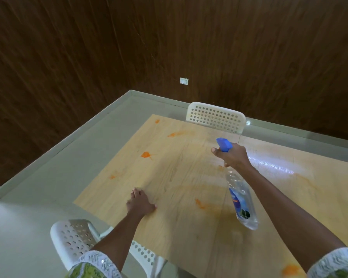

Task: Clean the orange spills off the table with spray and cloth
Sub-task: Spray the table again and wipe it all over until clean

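A light wooden table (181,177) carries several orange spills: one bright blotch (146,155) at the left, a smear (175,134) farther back, a small spot (157,121) near the far corner, another (200,203) near the middle. My right hand (232,155) grips the neck of a clear spray bottle (240,199) with a blue trigger head (225,144), held above the table with the nozzle pointing away to the left. My left hand (140,202) rests flat on the tabletop, fingers straight. No cloth is in view.
A white perforated chair (216,118) stands at the table's far side and another (74,239) at the near left edge. Grey floor lies to the left, dark wood-panelled walls behind. A further orange blotch (290,269) sits at the table's near right edge.
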